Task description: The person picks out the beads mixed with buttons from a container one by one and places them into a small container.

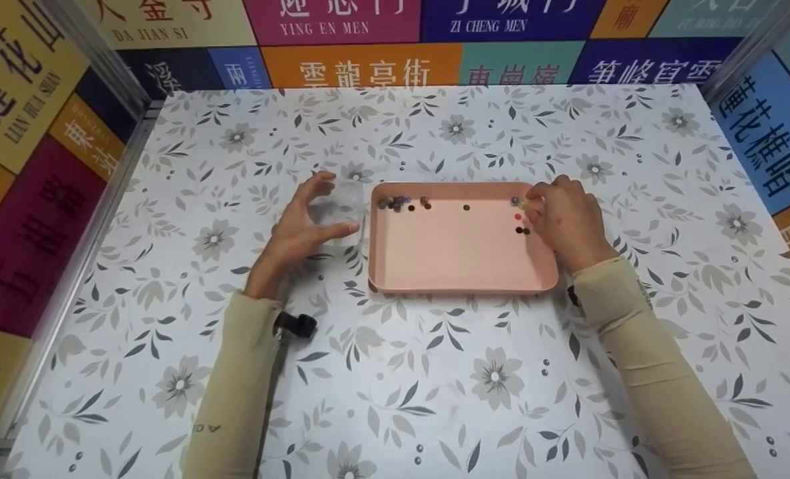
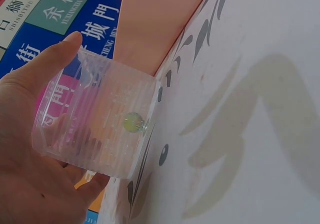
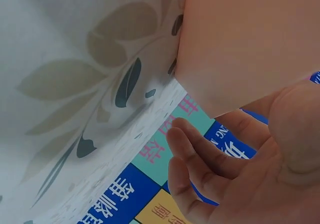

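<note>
My left hand (image 1: 301, 223) holds a clear plastic container (image 2: 100, 116), its thumb on one side and its fingers round the other. One yellow-green bead (image 2: 133, 122) lies inside near the container's bottom. Right of it stands a pink tray (image 1: 461, 266), close beside the container. My right hand (image 1: 571, 223) reaches over the tray's far right corner, thumb and forefinger down among a few beads. A yellowish bead (image 1: 523, 205) shows at the fingertips; whether they pinch it is hidden. In the right wrist view, the tray wall (image 3: 240, 43) covers those tips while the other fingers curl loosely.
Several dark and coloured beads (image 1: 395, 202) sit at the tray's far left. One dark green bead (image 1: 466, 207) lies near its far middle, with a red bead (image 1: 518, 216) at right. A floral cloth (image 1: 395, 372) covers the table, and lettered panels (image 1: 361, 66) border it.
</note>
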Demonstrator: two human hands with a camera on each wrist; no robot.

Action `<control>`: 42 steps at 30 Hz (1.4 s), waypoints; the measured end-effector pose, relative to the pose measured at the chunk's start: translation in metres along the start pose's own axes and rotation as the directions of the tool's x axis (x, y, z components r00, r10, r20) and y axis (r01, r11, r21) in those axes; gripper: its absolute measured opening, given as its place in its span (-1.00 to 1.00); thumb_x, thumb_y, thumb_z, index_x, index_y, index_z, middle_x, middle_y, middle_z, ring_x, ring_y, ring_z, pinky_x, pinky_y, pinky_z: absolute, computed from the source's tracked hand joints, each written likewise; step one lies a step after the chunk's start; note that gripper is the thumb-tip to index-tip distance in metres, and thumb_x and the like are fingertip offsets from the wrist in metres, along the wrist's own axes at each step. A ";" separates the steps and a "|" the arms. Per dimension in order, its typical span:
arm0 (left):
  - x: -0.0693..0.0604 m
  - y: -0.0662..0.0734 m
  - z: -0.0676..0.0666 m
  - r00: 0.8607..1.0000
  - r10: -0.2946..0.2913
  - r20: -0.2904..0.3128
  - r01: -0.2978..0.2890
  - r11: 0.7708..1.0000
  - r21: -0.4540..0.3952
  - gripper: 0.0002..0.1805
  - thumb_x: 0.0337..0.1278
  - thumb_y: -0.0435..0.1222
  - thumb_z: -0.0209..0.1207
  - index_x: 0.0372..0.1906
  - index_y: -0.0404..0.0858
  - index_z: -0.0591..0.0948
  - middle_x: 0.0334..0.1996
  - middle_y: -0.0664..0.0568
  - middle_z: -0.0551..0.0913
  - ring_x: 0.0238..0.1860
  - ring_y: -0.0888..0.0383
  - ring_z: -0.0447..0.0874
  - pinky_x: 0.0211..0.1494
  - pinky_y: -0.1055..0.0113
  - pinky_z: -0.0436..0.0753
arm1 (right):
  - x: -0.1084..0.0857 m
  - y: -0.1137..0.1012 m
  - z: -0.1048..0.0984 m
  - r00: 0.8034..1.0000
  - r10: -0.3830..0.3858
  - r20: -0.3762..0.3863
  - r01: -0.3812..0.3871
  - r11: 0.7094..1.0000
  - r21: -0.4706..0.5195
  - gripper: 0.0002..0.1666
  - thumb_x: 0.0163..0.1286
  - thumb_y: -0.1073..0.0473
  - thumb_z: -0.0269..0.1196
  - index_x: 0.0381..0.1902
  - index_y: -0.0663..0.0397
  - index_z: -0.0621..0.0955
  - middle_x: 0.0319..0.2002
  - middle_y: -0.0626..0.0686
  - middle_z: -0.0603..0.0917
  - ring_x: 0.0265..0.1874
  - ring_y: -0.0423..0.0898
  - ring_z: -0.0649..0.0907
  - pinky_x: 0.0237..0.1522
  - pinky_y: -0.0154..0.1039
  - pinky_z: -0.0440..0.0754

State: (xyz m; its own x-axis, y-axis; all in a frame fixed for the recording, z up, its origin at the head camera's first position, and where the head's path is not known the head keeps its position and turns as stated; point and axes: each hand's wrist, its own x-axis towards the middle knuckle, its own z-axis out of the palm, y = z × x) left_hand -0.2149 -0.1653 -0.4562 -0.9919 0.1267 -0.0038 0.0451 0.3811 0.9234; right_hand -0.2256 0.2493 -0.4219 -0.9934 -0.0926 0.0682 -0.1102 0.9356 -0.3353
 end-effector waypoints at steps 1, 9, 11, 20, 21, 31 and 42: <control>0.000 0.000 0.000 1.000 -0.003 0.000 0.003 1.000 -0.001 0.09 -0.10 -0.11 0.62 0.58 0.01 0.28 0.52 -0.09 0.37 0.55 -0.09 0.31 0.62 -0.14 0.29 | 0.000 0.000 0.001 1.000 -0.002 0.000 0.002 1.000 0.000 -0.66 0.40 0.25 0.28 0.09 0.24 0.70 -0.01 0.39 0.64 0.01 0.41 0.59 -0.01 0.35 0.51; 0.000 0.000 0.001 1.000 -0.005 -0.003 0.005 1.000 -0.009 0.08 -0.10 -0.12 0.63 0.57 0.02 0.29 0.52 -0.09 0.36 0.53 -0.10 0.34 0.60 -0.13 0.33 | 0.000 0.003 0.004 0.999 -0.032 -0.024 0.032 0.999 0.015 -0.70 0.32 0.33 0.22 -0.02 0.22 0.73 -0.12 0.36 0.66 -0.09 0.39 0.61 -0.11 0.33 0.50; 0.000 -0.001 0.000 1.000 0.003 -0.005 -0.003 1.000 -0.008 0.08 -0.10 -0.13 0.62 0.57 0.02 0.30 0.51 -0.09 0.37 0.53 -0.09 0.34 0.60 -0.12 0.33 | 0.000 0.004 0.006 0.998 -0.041 -0.036 0.042 0.999 0.018 -0.71 0.30 0.34 0.23 -0.05 0.22 0.74 -0.15 0.36 0.67 -0.12 0.39 0.62 -0.13 0.33 0.51; 0.000 -0.001 0.001 1.000 0.023 -0.007 -0.023 1.000 -0.021 0.05 -0.08 -0.19 0.61 0.55 -0.06 0.30 0.48 -0.16 0.38 0.46 -0.16 0.44 0.51 -0.07 0.47 | 0.002 0.005 0.011 0.995 -0.069 -0.072 0.070 0.997 0.020 -0.62 0.21 0.37 0.16 -0.04 0.20 0.73 -0.18 0.33 0.68 -0.15 0.39 0.64 -0.18 0.31 0.51; 0.001 -0.001 0.001 1.000 0.024 -0.006 -0.024 0.999 -0.023 0.05 -0.08 -0.19 0.61 0.55 -0.06 0.30 0.49 -0.16 0.37 0.46 -0.16 0.43 0.51 -0.07 0.47 | 0.003 0.006 0.012 0.995 -0.073 -0.074 0.074 0.997 0.015 -0.62 0.21 0.37 0.15 -0.04 0.20 0.73 -0.19 0.33 0.68 -0.16 0.39 0.64 -0.19 0.31 0.52; 0.001 0.000 0.001 1.000 0.015 -0.006 -0.015 1.000 -0.017 0.07 -0.09 -0.16 0.62 0.56 -0.06 0.29 0.49 -0.14 0.37 0.51 -0.14 0.37 0.57 -0.11 0.38 | 0.006 0.009 0.013 0.992 -0.102 -0.072 0.101 0.995 -0.010 -0.69 0.29 0.28 0.25 -0.03 0.12 0.76 -0.15 0.25 0.76 -0.19 0.26 0.66 -0.21 0.29 0.54; -0.001 0.002 0.001 1.000 -0.007 -0.002 0.007 1.000 -0.013 0.05 -0.07 -0.12 0.61 0.56 0.01 0.30 0.50 -0.12 0.37 0.50 -0.14 0.39 0.57 -0.12 0.39 | 0.004 0.009 0.014 0.992 -0.117 -0.043 0.119 0.993 0.026 -0.71 0.42 0.17 0.37 0.07 0.04 0.77 -0.08 0.27 0.76 -0.18 0.32 0.68 -0.15 0.30 0.53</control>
State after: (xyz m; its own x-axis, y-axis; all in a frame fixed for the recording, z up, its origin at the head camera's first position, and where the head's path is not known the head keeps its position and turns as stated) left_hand -0.2137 -0.1640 -0.4543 -0.9924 0.1227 -0.0095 0.0368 0.3697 0.9284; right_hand -0.2309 0.2527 -0.4379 -0.9712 -0.1871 0.1475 -0.2280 0.9091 -0.3487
